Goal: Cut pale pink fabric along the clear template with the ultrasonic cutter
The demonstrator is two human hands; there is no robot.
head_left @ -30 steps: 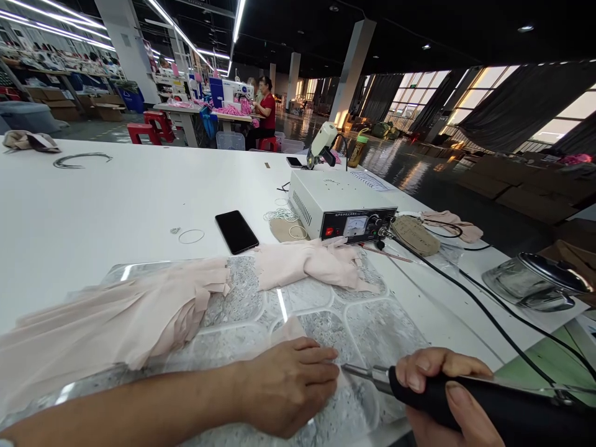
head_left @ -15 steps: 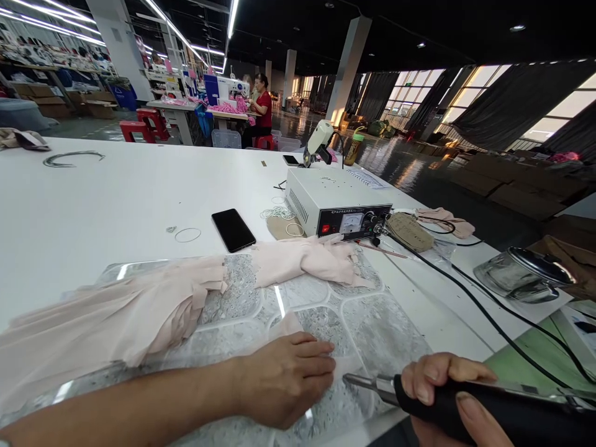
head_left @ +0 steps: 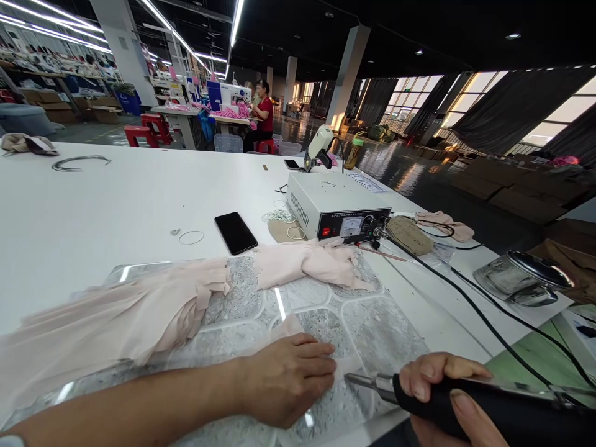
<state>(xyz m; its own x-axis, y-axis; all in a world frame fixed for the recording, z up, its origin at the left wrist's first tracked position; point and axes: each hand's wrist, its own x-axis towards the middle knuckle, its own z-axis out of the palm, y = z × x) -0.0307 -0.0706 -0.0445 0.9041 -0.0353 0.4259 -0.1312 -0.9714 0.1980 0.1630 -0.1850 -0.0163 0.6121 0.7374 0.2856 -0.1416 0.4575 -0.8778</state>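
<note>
My left hand (head_left: 293,380) lies palm down with its fingers stretched out, pressing a thin pale pink cloth strip (head_left: 289,325) onto a grey stone-patterned mat (head_left: 382,332). A sheer end of the strip shows just past the fingertips. My right hand (head_left: 447,388) is closed around the black handle of a handheld ultrasonic welder (head_left: 386,386). The welder's metal tip points left, close to my left fingers and beside the strip's end; whether it touches the cloth I cannot tell. A pile of pale pink strips (head_left: 135,310) lies left, and a folded bundle (head_left: 307,264) lies ahead.
Behind the mat are a phone (head_left: 235,233) and a control box (head_left: 339,205) with a dial. A black cable (head_left: 459,292) runs along the right side. A glass jug (head_left: 521,277) stands near the right edge. A person (head_left: 264,112) sits at a sewing machine beyond the table.
The view has shifted very slightly. Both hands, the cloth strip and the welder stay in nearly the same places.
</note>
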